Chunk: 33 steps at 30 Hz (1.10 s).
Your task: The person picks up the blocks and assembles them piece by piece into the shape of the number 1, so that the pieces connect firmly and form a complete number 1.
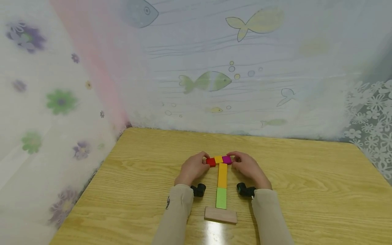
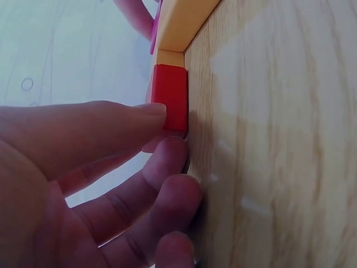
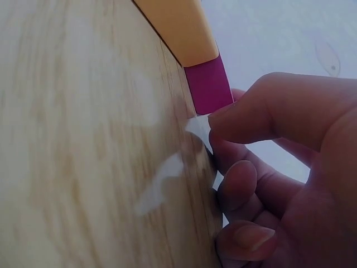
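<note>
A short row of blocks lies on the table: a red block [image 1: 210, 162], a small orange-yellow block [image 1: 218, 159] in the middle and a purple block [image 1: 226, 160] on the right. My left hand [image 1: 193, 166] pinches the outer end of the red block, thumb on its near face and index finger behind. At the other end, my right hand [image 1: 247, 166] has index finger and thumb curled around the purple block's outer end. A long orange-yellow block [image 1: 222, 175] runs from the row toward me, followed by a light green block [image 1: 221, 198].
Closest to me, a plain wooden block [image 1: 220, 215] lies crosswise below the green one. A black wrist camera [image 1: 199, 190] sits on the left wrist and another black camera [image 1: 244, 190] on the right. Printed curtains border the wooden table [image 1: 137, 177].
</note>
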Available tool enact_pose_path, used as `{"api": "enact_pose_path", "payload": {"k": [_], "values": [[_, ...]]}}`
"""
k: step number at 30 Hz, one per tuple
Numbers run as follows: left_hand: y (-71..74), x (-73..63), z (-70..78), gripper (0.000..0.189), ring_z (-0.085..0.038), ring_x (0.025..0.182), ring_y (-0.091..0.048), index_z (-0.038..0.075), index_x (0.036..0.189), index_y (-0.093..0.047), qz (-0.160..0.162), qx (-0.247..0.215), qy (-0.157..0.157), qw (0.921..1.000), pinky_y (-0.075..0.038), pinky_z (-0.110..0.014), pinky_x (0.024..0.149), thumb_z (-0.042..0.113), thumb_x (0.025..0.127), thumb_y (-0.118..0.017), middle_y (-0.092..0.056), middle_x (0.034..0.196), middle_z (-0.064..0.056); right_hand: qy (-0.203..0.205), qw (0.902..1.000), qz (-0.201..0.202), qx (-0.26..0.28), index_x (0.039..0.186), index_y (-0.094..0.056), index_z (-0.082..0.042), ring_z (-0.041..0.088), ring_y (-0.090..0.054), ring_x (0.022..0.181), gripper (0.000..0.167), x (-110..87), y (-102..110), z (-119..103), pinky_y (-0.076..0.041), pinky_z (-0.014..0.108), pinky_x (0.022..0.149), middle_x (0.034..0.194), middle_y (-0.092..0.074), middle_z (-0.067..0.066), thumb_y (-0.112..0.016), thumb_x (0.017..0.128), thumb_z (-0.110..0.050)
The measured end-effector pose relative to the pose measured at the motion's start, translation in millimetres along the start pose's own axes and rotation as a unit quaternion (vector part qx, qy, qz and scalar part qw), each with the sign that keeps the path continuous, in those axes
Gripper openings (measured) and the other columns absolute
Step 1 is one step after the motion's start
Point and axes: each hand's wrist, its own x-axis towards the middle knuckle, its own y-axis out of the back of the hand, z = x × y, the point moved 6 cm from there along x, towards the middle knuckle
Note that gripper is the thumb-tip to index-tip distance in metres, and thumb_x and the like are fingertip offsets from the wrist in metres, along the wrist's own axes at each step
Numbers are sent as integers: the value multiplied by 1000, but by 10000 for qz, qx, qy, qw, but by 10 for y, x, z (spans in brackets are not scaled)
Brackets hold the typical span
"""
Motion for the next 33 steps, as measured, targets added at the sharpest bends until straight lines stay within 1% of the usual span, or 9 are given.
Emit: {"api": "enact_pose_path", "payload": {"k": [10, 16, 26, 30, 33], "values": [[-13, 14, 13, 29, -16, 69, -49, 21, 114, -53, -16, 48, -57, 10000, -39, -31, 61, 23, 85, -57, -52, 82, 4, 8, 10000, -5, 5, 121, -55, -17, 20, -47, 79, 39, -2, 12, 3, -39, 33, 71, 90, -55, 3, -53, 83, -9], [-16, 19, 11, 30, -17, 68, -48, 20, 115, -53, -21, 89, -39, 10000, -38, -30, 60, 24, 85, -57, -52, 80, 3, 53, 10000, -17, 23, 121, -55, -17, 20, -47, 79, 38, -3, 16, -8, -38, 33, 71, 89, -54, 3, -53, 84, -9], [-4, 21, 30, 33, -16, 66, -48, 19, 117, -51, -12, 162, -80, 9998, -38, -30, 59, 24, 85, -58, -52, 77, 3, -4, 10000, -5, 69, 122, -54, -18, 20, -47, 79, 40, 10, 7, -12, -39, 34, 73, 89, -54, 3, -53, 84, -9], [-18, 30, 20, 36, -16, 67, -49, 19, 119, -50, -31, 73, -108, 9999, -39, -30, 61, 25, 85, -59, -53, 79, 3, 29, 10000, 10, 56, 123, -53, -18, 20, -47, 79, 40, 5, 8, -4, -39, 35, 74, 89, -55, 3, -52, 84, -9], [-32, 30, 0, 37, -15, 72, -50, 19, 121, -50, -58, -72, -116, 9999, -41, -31, 66, 28, 85, -58, -55, 85, 3, 91, 9999, 43, 42, 123, -53, -16, 20, -47, 79, 39, -15, 12, 4, -39, 35, 73, 90, -55, 3, -51, 85, -9]]}}
